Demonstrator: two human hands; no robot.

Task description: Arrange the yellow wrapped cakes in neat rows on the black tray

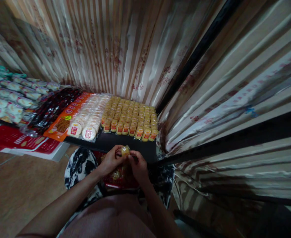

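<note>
Two bare hands meet above a person's lap, the fingertips of the left hand (112,161) and the right hand (138,165) pinching one small yellow wrapped snack (125,151) between them. One red container (110,182), just below the hands, holds further wrapped pieces, too dim to count. Beyond the hands, on one black table (115,140), stands a block of yellow wrapped snacks (130,115), about eight along its near edge. Ahead and to the left of the left hand run two rows of white round crackers (82,120), one orange package (53,131), then dark packets (54,105) and white packets (16,94), both crowded past sure counting.
</note>
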